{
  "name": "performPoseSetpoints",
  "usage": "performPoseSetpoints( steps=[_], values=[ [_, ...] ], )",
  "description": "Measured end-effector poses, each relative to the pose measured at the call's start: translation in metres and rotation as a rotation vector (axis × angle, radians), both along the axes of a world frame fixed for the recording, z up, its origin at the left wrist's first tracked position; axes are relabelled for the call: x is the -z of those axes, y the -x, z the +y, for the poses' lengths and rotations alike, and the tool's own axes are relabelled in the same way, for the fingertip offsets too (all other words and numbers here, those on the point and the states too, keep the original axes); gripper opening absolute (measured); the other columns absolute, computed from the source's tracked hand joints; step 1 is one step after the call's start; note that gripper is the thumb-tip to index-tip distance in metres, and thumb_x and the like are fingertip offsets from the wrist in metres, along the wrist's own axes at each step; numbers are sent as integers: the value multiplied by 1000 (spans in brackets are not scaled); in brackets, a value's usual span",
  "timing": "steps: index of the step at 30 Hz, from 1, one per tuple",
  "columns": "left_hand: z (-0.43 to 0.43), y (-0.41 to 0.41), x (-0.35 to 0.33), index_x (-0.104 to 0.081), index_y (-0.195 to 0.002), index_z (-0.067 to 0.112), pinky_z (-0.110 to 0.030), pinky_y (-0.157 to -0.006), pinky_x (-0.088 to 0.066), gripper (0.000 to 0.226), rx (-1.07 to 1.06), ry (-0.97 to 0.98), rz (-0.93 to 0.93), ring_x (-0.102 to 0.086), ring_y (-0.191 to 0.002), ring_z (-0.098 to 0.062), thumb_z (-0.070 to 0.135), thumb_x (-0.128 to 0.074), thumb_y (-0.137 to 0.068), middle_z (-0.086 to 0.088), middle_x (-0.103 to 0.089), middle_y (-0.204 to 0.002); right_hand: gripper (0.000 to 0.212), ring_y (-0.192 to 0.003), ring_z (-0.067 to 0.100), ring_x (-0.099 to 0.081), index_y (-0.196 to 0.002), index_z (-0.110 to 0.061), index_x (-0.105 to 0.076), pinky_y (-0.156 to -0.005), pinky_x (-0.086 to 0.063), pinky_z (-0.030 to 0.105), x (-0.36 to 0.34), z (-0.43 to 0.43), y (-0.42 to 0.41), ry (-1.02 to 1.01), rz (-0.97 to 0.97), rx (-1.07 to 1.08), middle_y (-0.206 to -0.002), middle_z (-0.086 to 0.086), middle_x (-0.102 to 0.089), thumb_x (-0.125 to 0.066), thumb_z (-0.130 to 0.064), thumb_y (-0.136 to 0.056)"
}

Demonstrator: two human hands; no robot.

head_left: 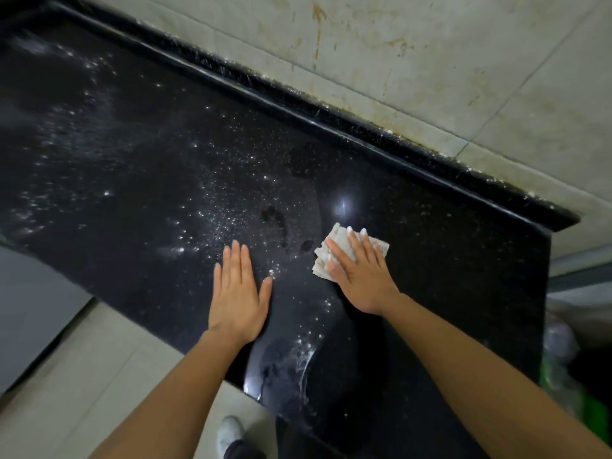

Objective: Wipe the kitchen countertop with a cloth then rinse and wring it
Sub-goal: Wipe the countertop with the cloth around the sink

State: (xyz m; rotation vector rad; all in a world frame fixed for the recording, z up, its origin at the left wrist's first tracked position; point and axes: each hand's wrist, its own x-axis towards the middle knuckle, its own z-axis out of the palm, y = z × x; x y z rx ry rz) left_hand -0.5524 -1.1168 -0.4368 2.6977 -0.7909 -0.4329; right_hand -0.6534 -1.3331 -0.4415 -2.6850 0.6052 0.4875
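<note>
The main risk here is that the powder [225, 223] gets spread rather than lifted. White specks and smears lie scattered over the black tabletop [149, 154], thickest to the left of the cloth [334, 251], with more near the front edge below it. The cloth is small and folded into a wad, so a broad sweep would likely push the dust ahead of it into streaks, or off the front edge onto the floor [109, 359] and the shoe [228, 432] below. A dry wad would make that worse; whether it is damp cannot be told. A second risk sits with the left hand [236, 293]: it lies flat, fingers together and holding nothing, on a dusty patch just left of the cloth, so it may pick up powder and leave prints, as the dark finger-shaped marks above it suggest. The raised ledge [298, 104] along the tiled wall [430, 61], well beyond the cloth, also holds grit that a flat wipe would probably miss.

The cloth lies on the tabletop directly under the right hand [361, 276]. That hand's grip is spread and pressed down, palm on top, fingers reaching past the far edge of the cloth, thumb along its left side. It pins the cloth rather than clenching it. Only 1 corner and the left folds show beyond the fingers.
</note>
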Motion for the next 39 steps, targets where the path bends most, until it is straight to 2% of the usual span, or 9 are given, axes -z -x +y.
performPoseSetpoints(
  steps=[5, 15, 18, 24, 30, 34, 37, 39],
  values=[
    [65, 1, 0, 7, -149, 4, -35, -116, 11, 73, -94, 11, -21, 17, -145, -21, 44, -25, -99, -11, 14, -158, 53, -141, 19, 33, -147, -48, 9, -114, 20, 38, -4, 46, 39, -17, 32, 38, -159, 0, 24, -8, -57, -98],
    [125, 1, 5, 11, -148, -1, -38, -117, 11, 76, -70, -129, 75, 20, -144, -26, 49, -20, -98, -17, 20, -156, 57, -140, 21, 35, -145, -50, 14, -115, 20, 40, -1, 148, 71, -30, 22, 148, -158, 0, 28, 2, -62, -91],
    [124, -2, 3, 12, -147, -2, -38, -116, 11, 77, -42, -160, 93, 21, -143, -28, 49, -20, -99, -18, 20, -155, 55, -140, 24, 36, -147, -48, 13, -112, 22, 40, 0, 177, 62, -37, 16, 161, -157, 2, 28, -3, -58, -96],
    [122, -6, 5, 15, -146, -2, -39, -116, 12, 77, -25, -216, 136, 23, -142, -28, 49, -19, -99, -19, 24, -154, 53, -142, 26, 31, -150, -44, 9, -115, 18, 43, 2, 212, 21, -18, -15, 40, -159, 4, 24, -9, -52, -101],
    [123, -6, 3, 17, -145, -2, -39, -115, 13, 77, -10, -258, 141, 23, -142, -29, 49, -16, -98, -20, 25, -153, 56, -143, 21, 28, -150, -45, 9, -116, 17, 39, 2, 190, 33, 52, 18, -59, -159, -1, 22, -10, -58, -99],
    [123, -5, 0, 17, -145, -2, -39, -115, 12, 76, 2, -265, 146, 24, -142, -29, 50, -14, -98, -20, 25, -153, 57, -145, 23, 25, -150, -45, 7, -117, 14, 38, -3, 161, 72, 68, 51, 119, -160, 2, 19, -11, -60, -98],
    [124, -5, -1, 18, -145, -1, -39, -115, 13, 77, 4, -273, 149, 25, -142, -29, 50, -13, -98, -19, 26, -153, 64, -145, 23, 24, -149, -45, 9, -118, 11, 39, -7, 140, 114, 72, 98, 267, -160, 2, 20, -4, -66, -90],
    [125, -5, -1, 19, -145, -1, -39, -115, 13, 77, 10, -273, 162, 26, -141, -28, 50, -14, -98, -19, 27, -153, 62, -144, 22, 26, -149, -45, 8, -118, 11, 40, -8, 135, 142, 59, 124, 360, -160, 0, 21, -8, -64, -92]
  ],
)
